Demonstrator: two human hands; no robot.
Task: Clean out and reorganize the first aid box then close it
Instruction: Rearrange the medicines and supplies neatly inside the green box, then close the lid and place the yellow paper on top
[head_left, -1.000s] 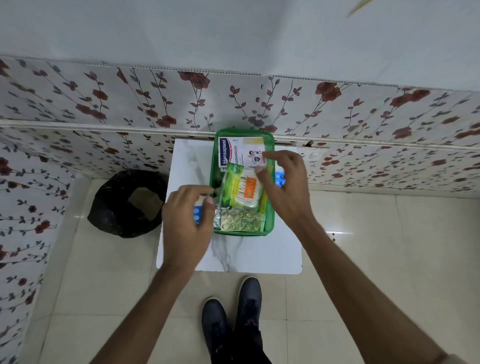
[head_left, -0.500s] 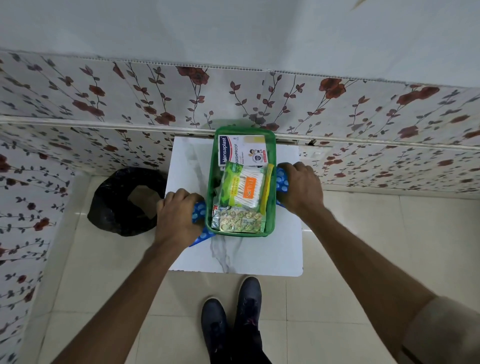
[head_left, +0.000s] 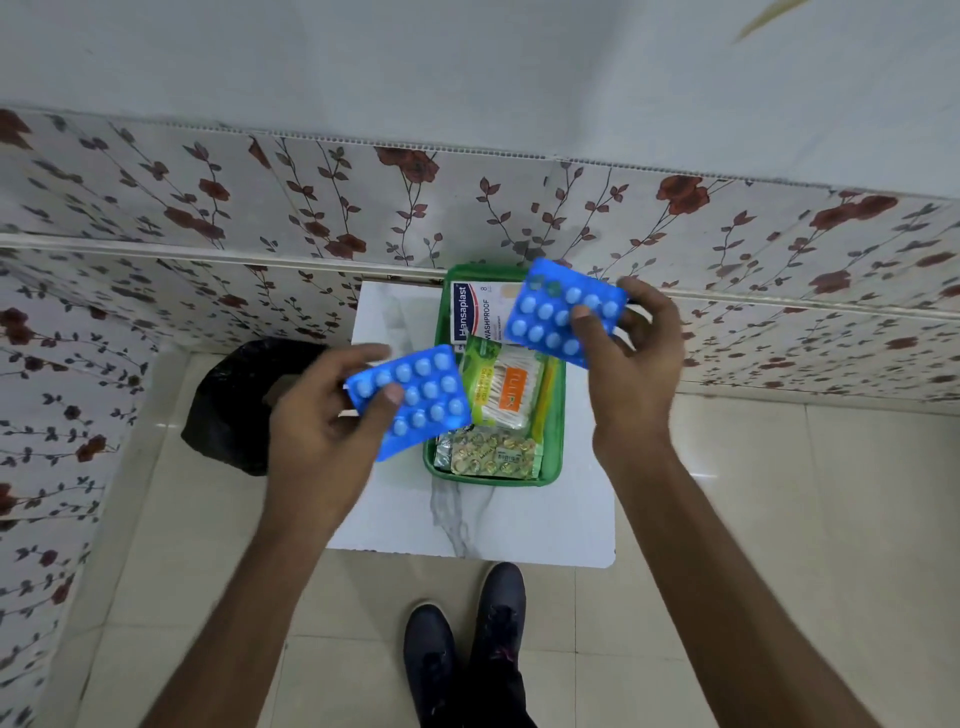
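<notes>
A green first aid box (head_left: 555, 431) stands open on a small white marble-look table (head_left: 467, 519). Inside lie a Hansaplast plaster box (head_left: 475, 312), a pack of cotton swabs (head_left: 506, 387) and a gold foil tablet strip (head_left: 491, 454). My left hand (head_left: 317, 426) holds a blue blister pack (head_left: 415, 400) above the box's left edge. My right hand (head_left: 634, 358) holds a second blue blister pack (head_left: 558, 314) above the box's far right corner. Both packs face up and are lifted off the table.
A black bin bag (head_left: 228, 405) sits on the tiled floor left of the table. A flower-patterned wall (head_left: 311, 208) runs right behind the table. My dark shoes (head_left: 467, 644) stand at the table's near edge.
Both hands gripped the blue packs lying at either side of the box, then raised them off the table into view above the box.
</notes>
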